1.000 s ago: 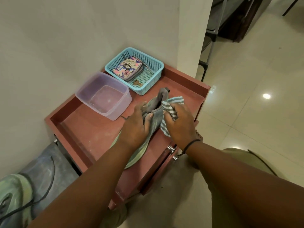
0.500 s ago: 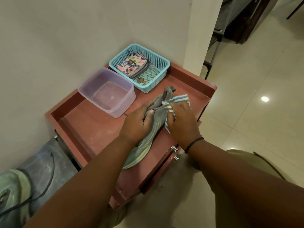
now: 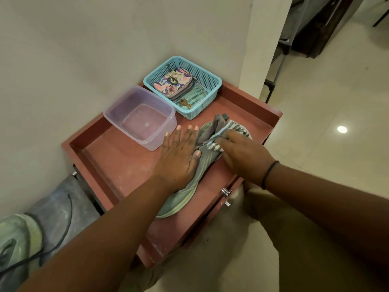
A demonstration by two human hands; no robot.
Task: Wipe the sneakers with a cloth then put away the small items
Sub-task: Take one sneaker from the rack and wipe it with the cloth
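The red bench [image 3: 117,165] carries a grey sneaker [image 3: 185,194] lying along its front edge. The left hand [image 3: 179,157] rests flat on the sneaker, fingers straight and together; the right hand [image 3: 240,152] grips a striped cloth [image 3: 237,131] against the sneaker's collar.

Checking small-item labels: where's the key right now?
In the head view, the key lies on the floor of the blue basket at the cabinet top's far edge, just in front of the floral pouch, beyond both hands.
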